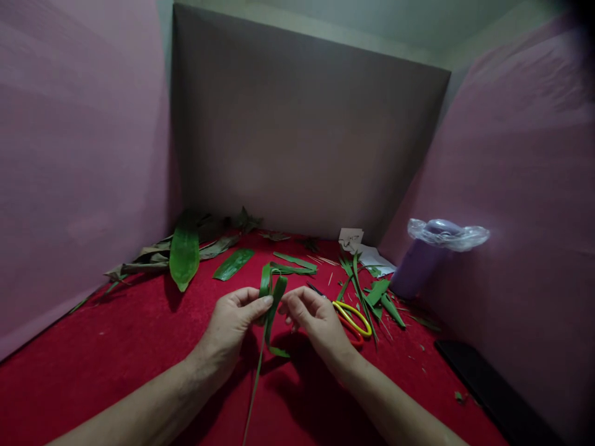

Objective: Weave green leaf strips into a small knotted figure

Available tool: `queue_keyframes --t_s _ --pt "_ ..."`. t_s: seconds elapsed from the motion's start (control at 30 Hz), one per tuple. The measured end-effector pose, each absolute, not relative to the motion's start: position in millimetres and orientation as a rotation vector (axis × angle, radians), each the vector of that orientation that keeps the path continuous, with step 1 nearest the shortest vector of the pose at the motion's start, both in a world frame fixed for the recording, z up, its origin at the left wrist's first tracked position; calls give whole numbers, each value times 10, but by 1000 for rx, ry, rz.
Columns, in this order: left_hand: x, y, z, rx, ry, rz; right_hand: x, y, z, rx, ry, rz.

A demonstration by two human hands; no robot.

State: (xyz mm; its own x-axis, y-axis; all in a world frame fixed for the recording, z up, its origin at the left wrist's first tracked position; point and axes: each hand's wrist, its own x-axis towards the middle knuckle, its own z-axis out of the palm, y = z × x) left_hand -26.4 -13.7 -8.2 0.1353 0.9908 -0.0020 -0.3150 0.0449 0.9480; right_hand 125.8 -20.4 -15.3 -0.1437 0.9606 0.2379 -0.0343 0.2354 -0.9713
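Note:
Between the thumb and fingers of my left hand [239,316] is a folded green leaf strip [279,288], looped at the top, with one end curling down. A long thin stem [255,396] trails from it toward me. My right hand [316,316] is just to the right of the strip, its thumb and fingertips pinched together close to the leaf. Whether anything is between those fingertips I cannot make out. Close behind my right hand lie scissors with yellow and red handles [357,319], their blades partly hidden by the hand.
Red cloth [139,347] covers the work surface. Broad leaves [185,254] lie at the back left, and cut leaf pieces [379,291] at the right near white paper [374,259]. A purple container [416,266] with clear plastic over its top stands right, above a black flat object [488,384].

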Motion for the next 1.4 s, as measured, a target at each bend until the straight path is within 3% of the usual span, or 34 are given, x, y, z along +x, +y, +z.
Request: queue_keyframes --t_s 0.1,0.33,0.77,1.4 --pt "-270 -148 -76 1006 884 1253 1215 -243 -191 -976 -1470 1107" --pt "-283 -156 -49 955 859 1324 1139 -308 -253 -939 -1469 1424" --pt "-284 -157 -53 968 829 1270 1179 -277 -284 -1011 -1558 1029" --pt "-234 -208 -85 1048 865 1099 1227 -294 -214 -919 -1447 904"
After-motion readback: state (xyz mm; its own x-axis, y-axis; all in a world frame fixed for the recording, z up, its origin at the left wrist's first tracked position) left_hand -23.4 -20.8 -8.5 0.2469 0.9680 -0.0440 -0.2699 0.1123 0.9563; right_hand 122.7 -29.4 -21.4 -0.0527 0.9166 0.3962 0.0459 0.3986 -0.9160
